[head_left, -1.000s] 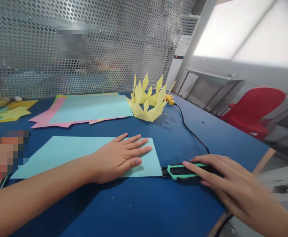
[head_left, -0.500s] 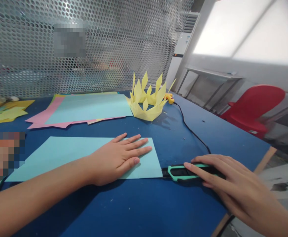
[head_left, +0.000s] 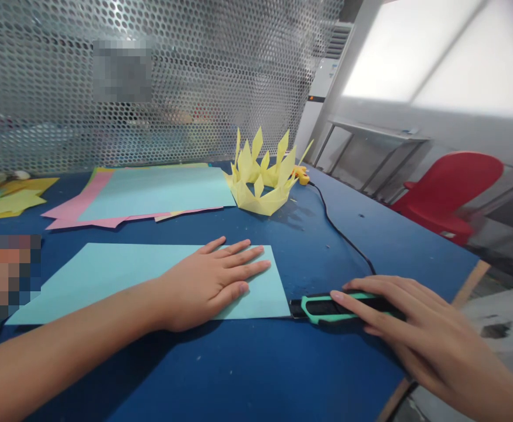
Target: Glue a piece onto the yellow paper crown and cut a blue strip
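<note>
My left hand (head_left: 215, 284) lies flat with fingers spread on a light blue sheet of paper (head_left: 120, 266), near its right end. The sheet may be folded; I cannot tell for sure. A black and green utility knife (head_left: 327, 307) lies along the table in line with the paper's front edge, its tip at the front right corner. My right hand (head_left: 419, 328) grips the knife's rear part, with the index finger stretched along the top. The blade is too small or hidden to make out clearly.
Behind the paper lie a stack of blue and pink sheets (head_left: 155, 190) and a yellow paper crown (head_left: 263, 202). A yellow glue gun (head_left: 301, 174) trails a black cord (head_left: 344, 231). Yellow scraps (head_left: 14, 199) are at far left. A perforated metal panel (head_left: 186, 70) closes off the back.
My right hand and the utility knife have shifted very slightly to the right. My left hand stays pressed on the blue paper.
</note>
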`<state>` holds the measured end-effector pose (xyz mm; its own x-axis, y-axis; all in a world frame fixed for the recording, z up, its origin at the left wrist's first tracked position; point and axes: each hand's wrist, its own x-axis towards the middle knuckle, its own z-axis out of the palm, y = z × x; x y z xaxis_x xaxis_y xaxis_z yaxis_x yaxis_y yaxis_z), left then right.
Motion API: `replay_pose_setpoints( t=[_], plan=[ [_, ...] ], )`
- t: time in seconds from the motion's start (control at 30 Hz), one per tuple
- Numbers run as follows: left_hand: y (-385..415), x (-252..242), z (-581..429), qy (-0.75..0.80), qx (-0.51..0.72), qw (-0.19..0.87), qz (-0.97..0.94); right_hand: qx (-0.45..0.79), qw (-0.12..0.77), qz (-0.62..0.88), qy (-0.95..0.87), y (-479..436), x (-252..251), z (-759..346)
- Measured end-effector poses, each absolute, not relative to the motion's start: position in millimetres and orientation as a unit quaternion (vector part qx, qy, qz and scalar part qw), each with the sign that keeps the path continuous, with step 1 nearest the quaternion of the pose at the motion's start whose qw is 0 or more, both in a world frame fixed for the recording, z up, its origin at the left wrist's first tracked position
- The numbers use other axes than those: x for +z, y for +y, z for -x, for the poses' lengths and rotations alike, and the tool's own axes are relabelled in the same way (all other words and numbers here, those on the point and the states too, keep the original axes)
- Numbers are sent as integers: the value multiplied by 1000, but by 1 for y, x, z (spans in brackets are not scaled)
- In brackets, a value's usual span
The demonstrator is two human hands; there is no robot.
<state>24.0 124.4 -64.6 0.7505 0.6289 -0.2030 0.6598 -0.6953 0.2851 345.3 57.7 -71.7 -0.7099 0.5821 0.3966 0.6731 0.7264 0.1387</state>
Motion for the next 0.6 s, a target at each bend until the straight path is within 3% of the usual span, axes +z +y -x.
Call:
replay_pose_setpoints(
  t=[0.6],
  plan=[
    [118, -66, -34, 401, -25, 175, -899, -134, 155, 363, -909, 64, -66, -339]
  ],
)
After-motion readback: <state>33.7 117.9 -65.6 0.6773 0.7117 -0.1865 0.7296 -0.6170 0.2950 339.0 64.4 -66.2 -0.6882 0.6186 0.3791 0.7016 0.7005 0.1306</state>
